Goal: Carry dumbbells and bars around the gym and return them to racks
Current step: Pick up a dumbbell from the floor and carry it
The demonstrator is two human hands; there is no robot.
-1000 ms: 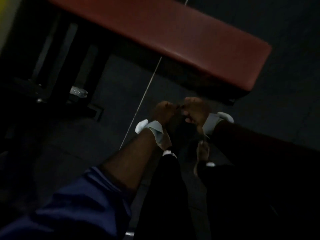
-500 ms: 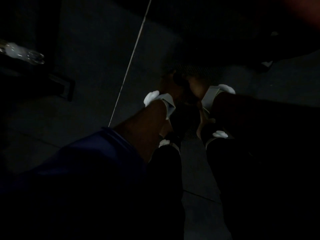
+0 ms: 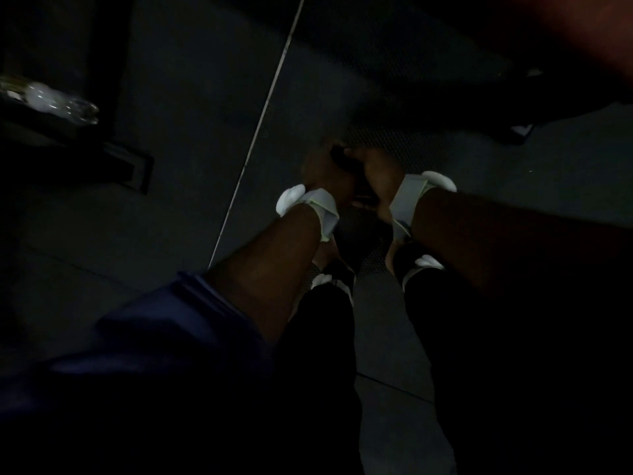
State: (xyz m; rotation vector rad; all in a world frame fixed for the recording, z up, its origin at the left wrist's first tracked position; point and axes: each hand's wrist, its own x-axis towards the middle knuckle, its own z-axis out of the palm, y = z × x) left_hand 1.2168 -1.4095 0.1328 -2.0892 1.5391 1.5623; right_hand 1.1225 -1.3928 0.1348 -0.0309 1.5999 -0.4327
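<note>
Head view looks steeply down onto a dim, dark grey gym floor (image 3: pixel 171 234) laid in large matte slabs, with 1 thin pale line (image 3: pixel 260 111) running diagonally from the top centre toward the lower left. A finer seam crosses the floor low between the legs. At the top right sits the blurred red edge of a padded bench (image 3: pixel 589 32), its underside lost in shadow. At the left, dark frame pieces (image 3: pixel 126 166) meet the floor, and a glinting clear object (image 3: pixel 51 101) lies on them, too blurred to name. The open floor lies mostly left of the pale line.

Both forearms reach down at centre, each with a white wrist strap. The left hand (image 3: pixel 325 173) and right hand (image 3: pixel 376 173) are pressed close together with fingers curled around something dark and small; what it is, and how firmly it is held, I cannot tell. Just below them hangs a round black mass (image 3: pixel 359 234), possibly a dumbbell head, above a patch of textured matting. A blue sleeve (image 3: pixel 164 337) covers the left upper arm.
</note>
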